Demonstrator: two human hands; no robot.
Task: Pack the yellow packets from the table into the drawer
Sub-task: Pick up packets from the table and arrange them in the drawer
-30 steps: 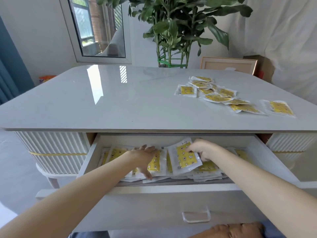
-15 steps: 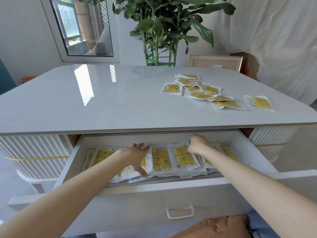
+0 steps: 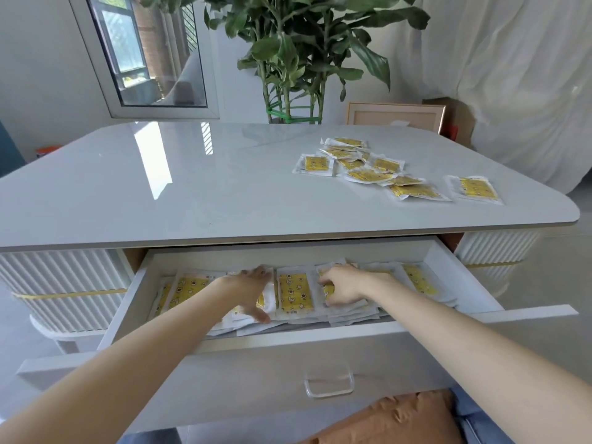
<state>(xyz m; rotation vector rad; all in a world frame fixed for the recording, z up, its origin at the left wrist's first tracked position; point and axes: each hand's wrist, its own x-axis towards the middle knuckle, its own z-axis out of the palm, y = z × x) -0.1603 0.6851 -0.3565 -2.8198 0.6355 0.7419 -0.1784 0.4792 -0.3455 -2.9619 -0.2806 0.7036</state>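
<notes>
Nearest you, the drawer (image 3: 320, 357) stands pulled well out from under the table (image 3: 192, 187), its flat white front carrying a clear, looped handle (image 3: 329, 384) low at the centre. Everything else here is best placed from that drawer.

Inside it, a row of yellow packets (image 3: 294, 293) already lies side by side in overlapping layers: flat, thin rectangles with white crinkly borders and a glossy yellow printed centre. Your left hand (image 3: 253, 291) lies spread and flat on the packets left of the drawer's centre, fingers splayed, pressing rather than gripping anything. Your right hand (image 3: 342, 288) rests just right of centre, fingers curled down onto a packet; you seem to be nudging or settling it, but whether it is actually pinched I cannot tell.

Judging by the fill, a good share of the packing is done, and this step looks like tidying the rows.

Beyond the drawer, on the smooth, glossy grey tabletop, the remaining packets (image 3: 368, 169) sit in a loose, overlapping scatter above and behind the drawer's right half, with one lone packet (image 3: 477, 189) lying apart further right. Roughly a dozen are left to bring down.

Further behind the drawer stand a leafy plant (image 3: 298, 52) and a leaning wooden frame (image 3: 395, 114).
</notes>
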